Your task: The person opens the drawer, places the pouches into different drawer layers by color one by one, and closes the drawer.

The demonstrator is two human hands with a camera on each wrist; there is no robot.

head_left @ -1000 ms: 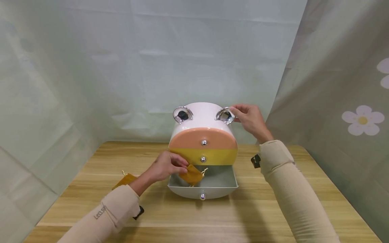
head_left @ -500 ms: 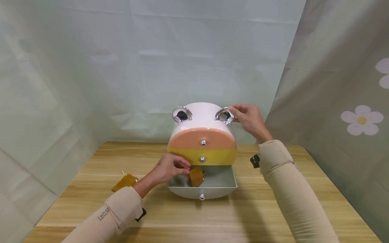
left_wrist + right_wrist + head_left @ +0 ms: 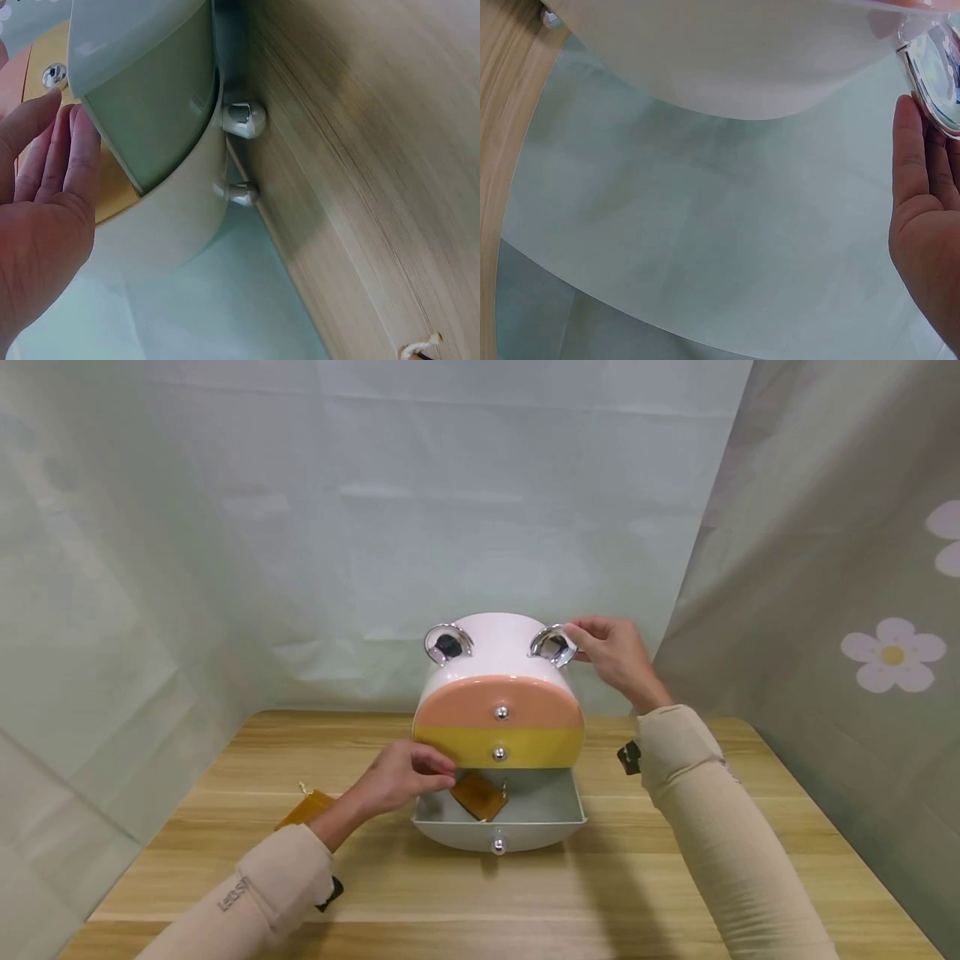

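Our left hand [image 3: 401, 774] has let go of the brown pouch [image 3: 478, 795], which now lies flat in the open bottom drawer [image 3: 551, 814]; its fingers are relaxed and nearly straight just beside it. Our right hand [image 3: 617, 653] still pinches the chrome ear [image 3: 553, 645], steadying the cabinet [image 3: 498, 647]. A 2nd pouch [image 3: 306, 808] waits on the desk [image 3: 570, 893].

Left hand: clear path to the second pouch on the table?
Probably yes. The left hand is open at the drawer's left edge, having nothing in its fingers. The second pouch lies on the table just left of that forearm, with nothing over it or between them.
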